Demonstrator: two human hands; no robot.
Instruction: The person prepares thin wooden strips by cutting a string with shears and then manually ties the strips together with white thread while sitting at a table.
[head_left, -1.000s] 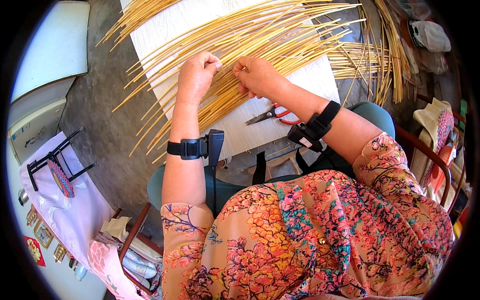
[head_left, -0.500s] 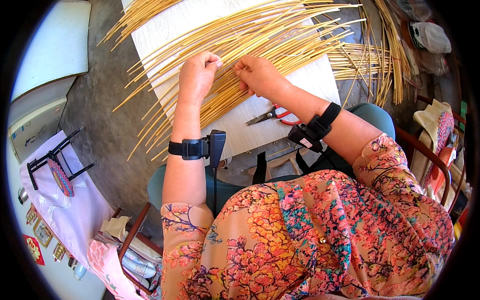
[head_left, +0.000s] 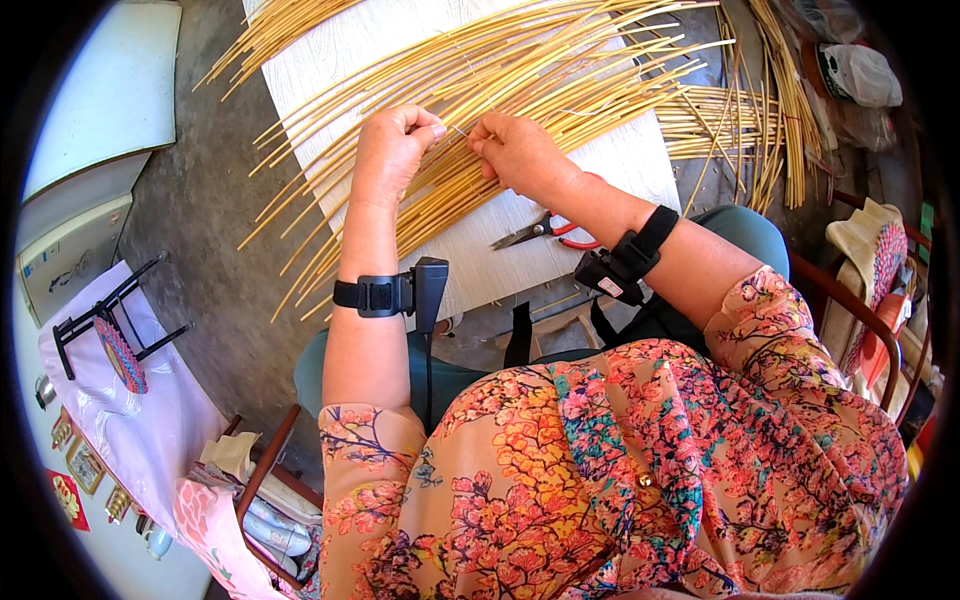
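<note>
Long, thin yellow sticks point(head_left: 540, 85), cane-like, lie fanned out across the white board. Over the middle of them, my left hand point(head_left: 392, 150) is closed in a pinch, thumb against the bent fingers. My right hand point(head_left: 518, 150) faces it a short way off, its fingers pinched too. A thin, pale string point(head_left: 457, 129) runs in the short gap between the two hands. The fingertips of the right hand are partly hidden. Near the right forearm, scissors or shears point(head_left: 540, 230) with red handles lie on the board.
The white board point(head_left: 460, 275) extends under the sticks towards my knees. Another bundle of sticks point(head_left: 275, 35) lies at its far left, and more sticks point(head_left: 725, 130) lie beyond its right side. A pale cabinet point(head_left: 100, 90) stands on the left, and chairs point(head_left: 865, 290) on the right.
My hands have hardly moved and stay pinched. The string between them shows more plainly now. Stick ends to the left of my left hand have shifted slightly.
</note>
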